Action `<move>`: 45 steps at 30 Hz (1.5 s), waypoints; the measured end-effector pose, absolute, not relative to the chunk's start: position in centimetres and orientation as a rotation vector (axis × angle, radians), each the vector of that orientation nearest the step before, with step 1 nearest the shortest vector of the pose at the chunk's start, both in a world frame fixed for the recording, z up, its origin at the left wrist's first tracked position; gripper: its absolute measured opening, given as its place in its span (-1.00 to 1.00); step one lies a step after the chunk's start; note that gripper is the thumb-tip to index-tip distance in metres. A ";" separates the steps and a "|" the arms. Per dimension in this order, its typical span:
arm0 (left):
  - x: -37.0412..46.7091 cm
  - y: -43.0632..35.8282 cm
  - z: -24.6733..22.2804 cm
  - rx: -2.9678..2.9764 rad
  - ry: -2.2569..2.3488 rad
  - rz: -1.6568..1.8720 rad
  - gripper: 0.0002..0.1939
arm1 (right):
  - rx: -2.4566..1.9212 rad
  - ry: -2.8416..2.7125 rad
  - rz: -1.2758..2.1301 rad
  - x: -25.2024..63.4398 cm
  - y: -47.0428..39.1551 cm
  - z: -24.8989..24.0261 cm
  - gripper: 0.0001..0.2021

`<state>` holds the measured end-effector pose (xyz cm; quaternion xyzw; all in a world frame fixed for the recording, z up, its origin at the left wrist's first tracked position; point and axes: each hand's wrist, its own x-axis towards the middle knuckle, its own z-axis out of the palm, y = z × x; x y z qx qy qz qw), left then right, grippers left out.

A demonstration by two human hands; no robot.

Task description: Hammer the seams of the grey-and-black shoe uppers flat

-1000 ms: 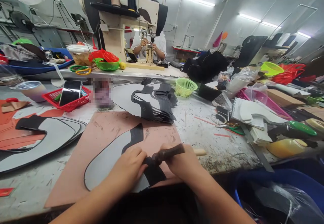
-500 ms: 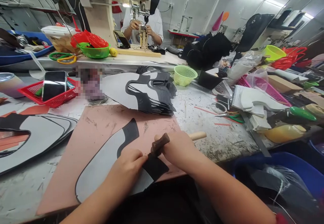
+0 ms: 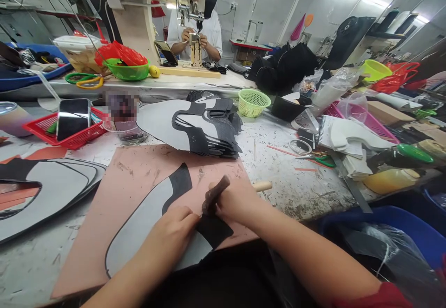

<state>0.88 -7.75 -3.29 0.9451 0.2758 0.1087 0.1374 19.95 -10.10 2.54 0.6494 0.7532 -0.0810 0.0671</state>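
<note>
A U-shaped shoe upper (image 3: 139,224), grey with black ends, lies on a pink board (image 3: 94,219). My left hand (image 3: 176,229) holds it down on its near arm, fingers bent together at the inner edge where the black part starts. My right hand (image 3: 237,201) is wrapped round a hammer (image 3: 216,195). The hammer's dark brown head is low over the black part, close to my left fingertips, and the end of its pale wooden handle sticks out to the right. Whether the head touches the upper, I cannot tell.
Behind the board lies a stack of similar uppers (image 3: 195,127); more uppers (image 3: 59,187) lie at left. A green basket (image 3: 254,103), scissors (image 3: 324,160) and a red basket (image 3: 75,131) stand around. Across the bench, a person works at a sewing machine (image 3: 195,43).
The hammer in my right hand has moved slightly left and its head has come down nearer the upper. My left hand stays almost in place.
</note>
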 end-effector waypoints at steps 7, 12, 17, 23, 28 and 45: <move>0.3 -7.5 -2.3 2.702 0.757 0.343 -0.72 | 1.955 2.290 -0.312 19.2 -10.2 2.9 -0.83; -0.6 -7.6 -2.2 2.686 0.780 0.242 -0.67 | 1.940 2.339 -0.289 18.5 -10.4 3.1 -0.83; -1.3 -8.0 -2.1 2.701 0.788 0.302 -0.68 | 1.908 2.349 -0.313 17.6 -10.6 3.0 -0.84; -2.2 -8.3 -2.1 2.716 0.792 0.330 -0.73 | 1.843 2.383 -0.324 16.9 -10.5 3.1 -0.85; -2.9 -8.8 -2.5 2.710 0.831 0.353 -0.72 | 1.758 2.455 -0.350 16.2 -10.6 3.1 -0.88; -4.7 -8.3 -2.4 2.849 0.621 0.345 -0.65 | 1.724 2.402 -0.453 14.6 -10.3 3.6 -0.84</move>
